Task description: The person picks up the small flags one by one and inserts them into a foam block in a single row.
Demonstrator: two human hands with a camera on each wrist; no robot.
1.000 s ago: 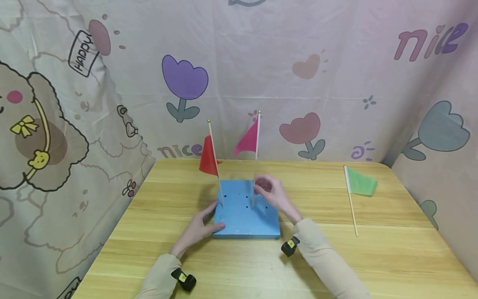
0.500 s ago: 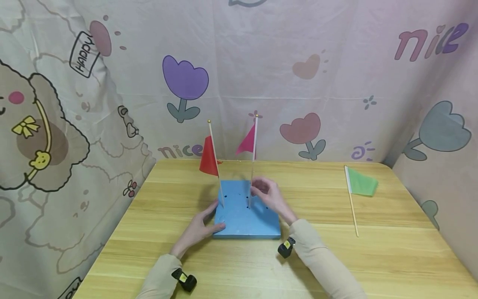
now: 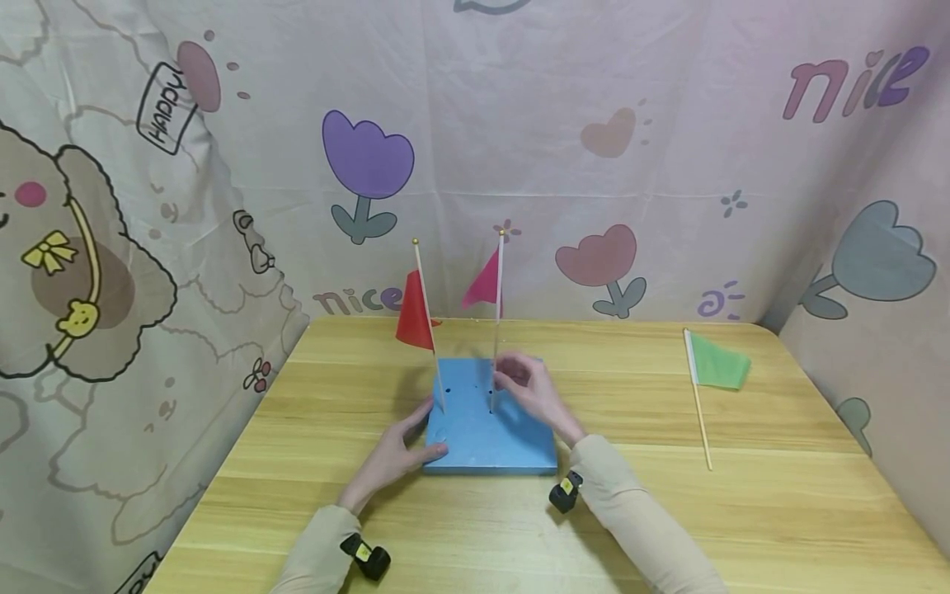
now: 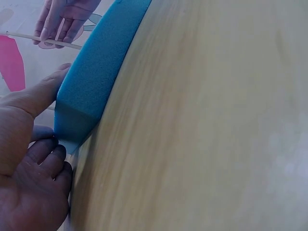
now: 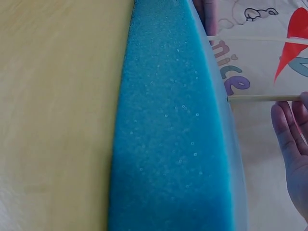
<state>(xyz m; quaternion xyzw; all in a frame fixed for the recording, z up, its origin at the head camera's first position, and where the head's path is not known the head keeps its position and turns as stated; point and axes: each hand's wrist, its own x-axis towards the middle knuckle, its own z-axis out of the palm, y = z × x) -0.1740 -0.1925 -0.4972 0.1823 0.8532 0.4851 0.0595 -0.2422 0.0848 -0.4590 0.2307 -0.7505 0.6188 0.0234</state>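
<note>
A blue foam board [image 3: 490, 447] with small dark holes lies flat on the table. My left hand [image 3: 392, 459] grips its left edge, thumb on the top face and fingers along the side. Between thumb and fingertips, my right hand [image 3: 536, 391] pinches the thin pole of a pink flag [image 3: 486, 282]. That pole stands nearly upright, its lower end at a hole near the board's middle; in the right wrist view the pole [image 5: 255, 98] meets the board's face. How deep it sits I cannot tell. A red flag [image 3: 416, 315] stands in the board's left part, leaning slightly left.
On the wooden table [image 3: 475, 536], a green flag [image 3: 720, 361] lies flat at the right, its pole pointing toward the front. A printed cloth [image 3: 490, 157] hangs behind the table's back edge.
My right hand has moved a little left with the pink flag, whose pole's lower end has shifted left to a hole. The left hand, board and red flag have stayed put.
</note>
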